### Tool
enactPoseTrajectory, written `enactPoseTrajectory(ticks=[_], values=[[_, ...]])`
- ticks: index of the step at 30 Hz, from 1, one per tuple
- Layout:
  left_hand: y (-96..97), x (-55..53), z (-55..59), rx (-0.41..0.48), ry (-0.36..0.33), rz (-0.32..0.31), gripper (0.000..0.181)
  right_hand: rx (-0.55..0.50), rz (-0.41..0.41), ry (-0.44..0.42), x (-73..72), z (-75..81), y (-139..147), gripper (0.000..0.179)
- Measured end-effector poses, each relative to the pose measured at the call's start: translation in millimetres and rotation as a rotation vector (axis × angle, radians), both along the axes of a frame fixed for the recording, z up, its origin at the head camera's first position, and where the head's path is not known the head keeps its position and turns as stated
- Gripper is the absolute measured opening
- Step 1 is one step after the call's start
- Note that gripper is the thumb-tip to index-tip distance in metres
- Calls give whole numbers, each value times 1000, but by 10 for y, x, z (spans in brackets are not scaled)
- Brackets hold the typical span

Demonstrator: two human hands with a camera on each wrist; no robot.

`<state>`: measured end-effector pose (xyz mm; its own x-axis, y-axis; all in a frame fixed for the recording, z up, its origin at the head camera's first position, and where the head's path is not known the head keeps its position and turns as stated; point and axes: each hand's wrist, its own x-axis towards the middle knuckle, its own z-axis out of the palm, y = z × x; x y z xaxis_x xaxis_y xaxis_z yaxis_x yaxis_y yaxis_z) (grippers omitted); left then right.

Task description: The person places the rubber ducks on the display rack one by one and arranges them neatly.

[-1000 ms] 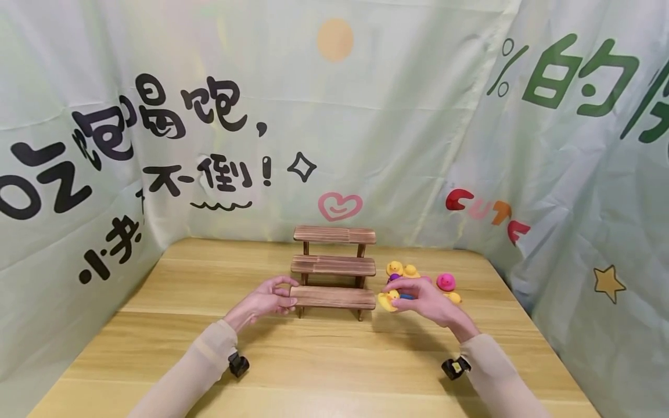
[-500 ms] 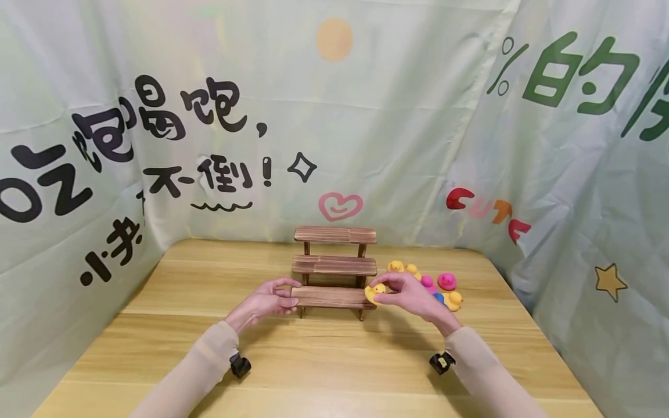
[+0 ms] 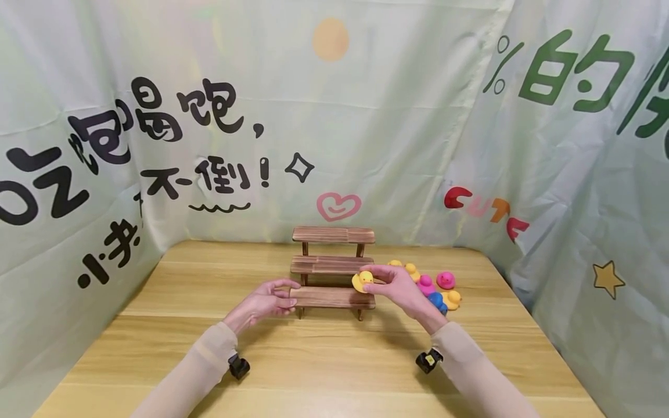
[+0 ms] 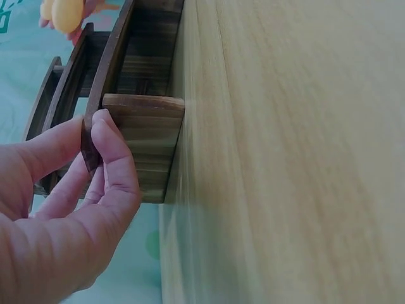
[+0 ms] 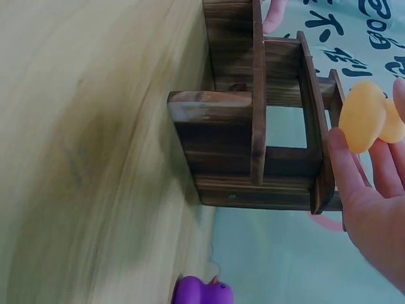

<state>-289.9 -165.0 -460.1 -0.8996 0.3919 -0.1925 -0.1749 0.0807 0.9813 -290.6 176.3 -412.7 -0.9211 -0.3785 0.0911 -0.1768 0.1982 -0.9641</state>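
A brown wooden three-step rack (image 3: 332, 297) stands near the back of the table. My left hand (image 3: 268, 301) pinches the left end of its lowest board; in the left wrist view the thumb and fingers (image 4: 115, 149) close on that board from both sides. Between thumb and fingertips, my right hand (image 3: 399, 290) holds a yellow rubber duck (image 3: 362, 282) raised over the right part of the lowest step, in front of the middle one. In the right wrist view the duck (image 5: 362, 117) shows its rounded yellow body beside the rack's boards (image 5: 258, 95).
Right of the rack lie several more rubber ducks: yellow (image 3: 412, 271), pink (image 3: 445, 280) and blue (image 3: 435, 300). A purple duck (image 5: 202, 291) shows in the right wrist view. Printed cloth (image 3: 334, 128) hangs behind and beside the wooden table (image 3: 313, 366).
My right hand has carried the yellow duck left and upward, from beside the rack to above its lowest step. My left hand keeps its place on the board.
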Motion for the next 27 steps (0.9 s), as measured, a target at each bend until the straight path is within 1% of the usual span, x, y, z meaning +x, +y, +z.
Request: enactPoseTrajectory(ticks=[4,8,11,14,18,22,27], values=[[11,1,4,3,-2,-2,53,-38,-14,10,-21,28,-50,47],[9,-10,-6,16,2,3,52,-43,-24,43,-41,50,-117,45],[0,-12,-22,21,5,5,51,-38,-12,46,-57,51,-182,44],[-10,8,-44,23,-9,16,49,-35,10,33,-76,30,-264,44],[0,28,-53,25,-18,34,49,-43,-1,28,-102,3,-359,43],[17,15,-41,13,-11,40,49,-45,-16,33,-127,-11,-435,42],[14,1,-18,4,-9,39,49,-41,-10,55,-165,-24,-522,40]])
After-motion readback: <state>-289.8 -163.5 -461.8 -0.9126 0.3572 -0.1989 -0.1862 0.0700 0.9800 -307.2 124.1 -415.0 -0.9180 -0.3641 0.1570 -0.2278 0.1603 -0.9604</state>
